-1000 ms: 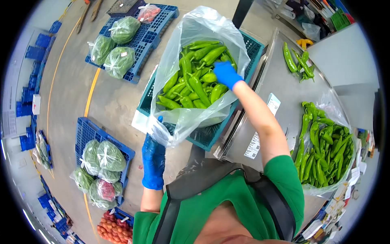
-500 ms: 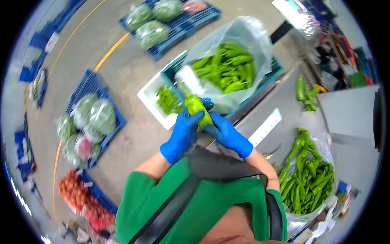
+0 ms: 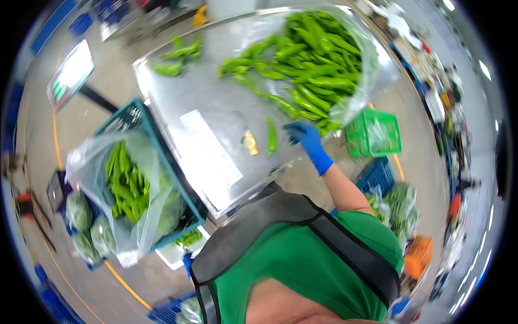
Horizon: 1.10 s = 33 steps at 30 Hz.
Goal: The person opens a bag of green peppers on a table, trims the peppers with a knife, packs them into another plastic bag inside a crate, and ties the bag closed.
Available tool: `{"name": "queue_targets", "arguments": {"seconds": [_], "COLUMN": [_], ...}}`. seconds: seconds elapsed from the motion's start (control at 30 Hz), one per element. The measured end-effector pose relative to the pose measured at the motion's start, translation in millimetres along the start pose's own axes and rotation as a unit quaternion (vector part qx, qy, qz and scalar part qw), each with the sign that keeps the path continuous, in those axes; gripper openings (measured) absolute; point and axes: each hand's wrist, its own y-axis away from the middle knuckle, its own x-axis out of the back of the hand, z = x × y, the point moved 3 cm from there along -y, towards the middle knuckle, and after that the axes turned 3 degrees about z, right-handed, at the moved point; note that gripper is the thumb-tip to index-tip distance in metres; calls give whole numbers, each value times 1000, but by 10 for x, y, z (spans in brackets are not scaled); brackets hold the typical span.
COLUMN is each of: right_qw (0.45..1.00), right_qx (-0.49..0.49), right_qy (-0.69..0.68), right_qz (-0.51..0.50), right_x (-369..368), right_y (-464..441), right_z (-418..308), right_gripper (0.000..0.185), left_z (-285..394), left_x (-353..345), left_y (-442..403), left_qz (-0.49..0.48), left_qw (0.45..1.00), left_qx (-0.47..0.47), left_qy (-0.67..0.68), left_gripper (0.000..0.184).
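On the head view, I have my right hand in a blue glove (image 3: 306, 137) over the near edge of the brushed steel table (image 3: 216, 97), fingers loosely spread, nothing pinched that I can make out. One long, slim green pepper (image 3: 271, 135) lies alone just beside my fingertips; the big heap of glossy green peppers (image 3: 324, 59) spills from a clear plastic bag (image 3: 369, 65) beyond. Careful here: a low sweep could knock that single pepper off the edge, and pulling from underneath might bring the heap sliding. My left hand (image 3: 188, 264) is mostly hidden behind the body, so I can't tell its grip. More peppers sit in the clear, floppy bag (image 3: 89, 162) inside the teal plastic crate (image 3: 166, 154); if its loose rim sags inward, it could block the mouth.
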Motion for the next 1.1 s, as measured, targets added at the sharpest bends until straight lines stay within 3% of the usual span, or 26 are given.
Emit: {"name": "queue_targets", "arguments": {"seconds": [0.03,0.1,0.23,0.27,0.3,0.33,0.37,0.4,0.43,0.47,0.5,0.53,0.57,0.63,0.7,0.77,0.83,0.87,0.97,1.0,1.07,1.1], "right_qw": [993,950,806,789,773,763,754,745,760,765,764,751,779,826,848,851,821,837,893,927,898,836], "right_qx": [21,141,338,328,317,290,264,236,193,152,108,103,105,109,132,154,189,150,263,216,203,270], "right_qy": [-1,160,430,458,483,511,537,562,587,612,633,652,617,546,509,501,536,516,358,304,390,476], "right_qz": [118,227,227,244,262,269,271,271,201,129,55,0,29,84,74,32,-48,-101,-72,-47,-35,-41], "right_x": [459,1166,1363,1496,1603,1794,1932,1998,2027,2070,2073,1946,1863,1708,1612,1382,1170,1127,1434,1626,1952,2114], "right_y": [-65,-29,-289,-466,-690,-938,-1168,-1309,-1390,-1418,-1395,-1304,-1218,-1112,-1167,-1174,-1159,-1130,-1223,-1364,-1777,-2039], "right_z": [187,214,-401,-517,-584,-605,-583,-547,-477,-424,-347,-289,-176,117,91,120,149,37,-178,-228,-436,-373], "right_gripper": [19,20,38,51,64,71,78,84,90,96,102,106,105,104,101,99,98,93,88,87,93,96], "left_z": [142,584,1285,1375,1338,1296,1133,959,688,418,163,44,-18,-294,-126,-34,42,-10,-25,-12,23,17], "left_x": [-489,-1801,-4148,-4679,-5116,-5693,-6143,-6496,-6759,-6935,-7011,-7071,-7119,-6987,-7058,-7110,-7403,-7621,-8076,-8116,-8135,-8141], "left_y": [335,1120,2486,2726,2718,2797,2624,2482,2289,2251,2145,2224,2278,1527,1851,1599,1540,1423,1794,1817,1941,1972], "left_qz": [6,-81,-211,-222,-220,-255,-245,-295,-229,-210,-197,-186,-176,-199,-211,-227,-235,-196,-84,-89,-91,-93], "left_qw": [995,949,772,747,668,568,521,590,559,457,408,430,449,531,679,865,899,865,786,779,773,768], "left_qx": [-2,-43,-233,-276,-463,-537,-559,-542,-487,-553,-520,-483,-446,-499,-401,-337,-312,-351,-421,-404,-381,-371], "left_qy": [-99,-301,-552,-563,-539,-569,-597,-522,-631,-664,-724,-739,-754,-655,-578,-293,-200,-301,-445,-471,-500,-514], "left_gripper": [41,36,29,25,22,23,24,32,52,72,87,89,91,89,83,82,86,92,115,119,121,122]}}
